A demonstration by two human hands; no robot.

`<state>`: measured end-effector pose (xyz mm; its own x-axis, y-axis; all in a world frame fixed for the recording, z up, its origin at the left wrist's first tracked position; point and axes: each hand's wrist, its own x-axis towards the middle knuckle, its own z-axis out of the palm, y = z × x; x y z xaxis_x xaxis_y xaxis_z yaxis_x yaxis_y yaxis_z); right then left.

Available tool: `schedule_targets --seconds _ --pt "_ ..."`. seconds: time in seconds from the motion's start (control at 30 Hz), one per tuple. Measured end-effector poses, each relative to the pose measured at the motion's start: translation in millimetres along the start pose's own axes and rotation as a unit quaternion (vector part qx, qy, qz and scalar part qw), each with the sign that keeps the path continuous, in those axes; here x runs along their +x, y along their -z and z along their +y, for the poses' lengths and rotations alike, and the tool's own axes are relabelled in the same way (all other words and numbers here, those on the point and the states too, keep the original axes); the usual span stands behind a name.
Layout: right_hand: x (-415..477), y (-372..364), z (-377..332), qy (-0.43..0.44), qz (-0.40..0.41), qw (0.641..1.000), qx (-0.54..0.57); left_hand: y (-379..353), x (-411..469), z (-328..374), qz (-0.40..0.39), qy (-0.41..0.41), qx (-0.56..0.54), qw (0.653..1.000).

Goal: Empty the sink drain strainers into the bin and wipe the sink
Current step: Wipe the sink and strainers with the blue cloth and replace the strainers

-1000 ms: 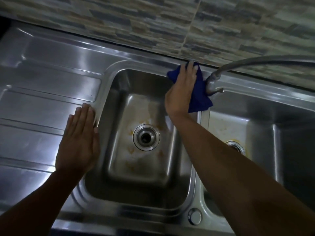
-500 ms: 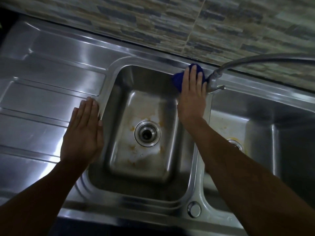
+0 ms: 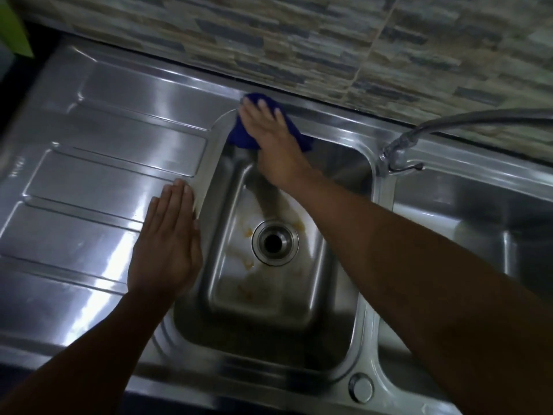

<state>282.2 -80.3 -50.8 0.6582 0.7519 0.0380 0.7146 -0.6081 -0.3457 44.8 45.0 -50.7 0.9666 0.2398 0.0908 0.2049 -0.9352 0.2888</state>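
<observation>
Cloth: I see the blue cloth [image 3: 241, 136] at the far left corner of the left basin [image 3: 263, 342]. It is draped over the rim there, part on the back ledge and part hanging down the basin's far wall.
Right hand: My view shows the right hand [image 3: 269, 139] lying flat on the cloth, fingers straight and a little spread, pressing it onto the rim. No finger curls round it. The forearm crosses the basin from the near right.
Left hand: The left hand [image 3: 167, 244] rests palm down with straight fingers held together, on the basin's left rim where it meets the drainboard [image 3: 104, 175]. It holds nothing and is well apart from the right hand.
Drain: The drain [image 3: 275, 241] sits in the middle of the left basin's floor, a metal ring with a dark centre. I cannot tell whether a strainer basket is in it.
Stains: Orange-brown spots [image 3: 248, 232] lie on the basin floor, just beside the drain and toward the near edge.
Right basin: The right basin [image 3: 478, 223] is only partly in view, cut by the frame's right edge and crossed by the forearm.
Faucet: The faucet [image 3: 398, 148] stands on the back ledge between the two basins, its spout running off to the right.
Cap: A round metal cap [image 3: 361, 388] sits on the near rim between the basins.
Wall: Stone-pattern tiles [image 3: 269, 40] rise behind the sink's back edge.
</observation>
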Motion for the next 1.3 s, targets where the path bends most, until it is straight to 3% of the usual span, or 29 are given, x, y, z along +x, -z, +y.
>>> schedule_targets --seconds 0.2,0.47,0.63,0.77,0.87,1.03,1.3 --pt "10 -1 -1 0.014 -0.041 0.998 -0.051 2 1 -2 -0.014 0.005 -0.009 1.000" --pt "-112 32 66 -0.165 -0.002 0.975 -0.150 2 0 -1 -0.017 0.002 -0.006 1.000" --pt "-114 25 52 -0.222 -0.019 0.957 -0.187 1 -2 -1 -0.006 0.004 -0.009 1.000" --pt "-103 26 48 -0.239 -0.011 0.959 -0.150 -3 -1 -3 0.002 0.001 -0.004 1.000" --pt "-79 23 36 -0.211 -0.007 0.971 -0.109 -2 -1 -4 0.005 -0.002 -0.014 1.000" --pt "-24 15 -10 -0.090 -0.058 0.994 -0.038 9 -5 -13 -0.007 -0.008 -0.084 0.996" --pt "1 -4 -81 0.015 -0.112 0.994 0.006 22 -58 -60 0.010 0.027 0.044 0.999"
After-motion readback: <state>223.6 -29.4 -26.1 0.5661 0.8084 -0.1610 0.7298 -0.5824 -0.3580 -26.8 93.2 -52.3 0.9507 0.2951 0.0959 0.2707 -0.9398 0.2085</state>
